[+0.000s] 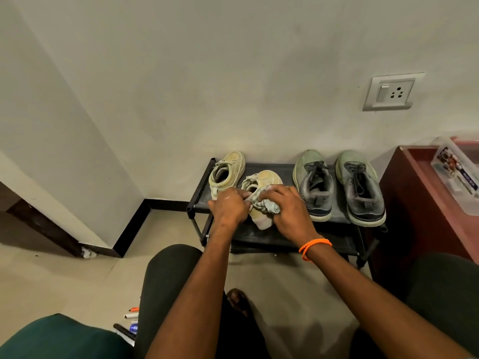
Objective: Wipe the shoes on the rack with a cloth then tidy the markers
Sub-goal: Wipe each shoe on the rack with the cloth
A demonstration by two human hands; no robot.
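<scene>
A low black shoe rack (199, 195) stands against the wall. On its top shelf are two cream sneakers and two grey-green running shoes (315, 185) (361, 187). One cream sneaker (228, 172) sits at the back left. My left hand (228, 209) grips the heel side of the other cream sneaker (267, 178), which lies tilted near the shelf's front edge. My right hand (287, 209) holds a crumpled pale cloth (267, 204) against that sneaker. Several markers (128, 322) lie on the floor at the lower left, partly hidden by my leg.
A dark red cabinet (414, 203) stands right of the rack, with a clear plastic box (456, 174) on top. A wall socket (391, 93) is above. A green cushion (59, 338) fills the lower left corner. My knees and one foot are below the rack.
</scene>
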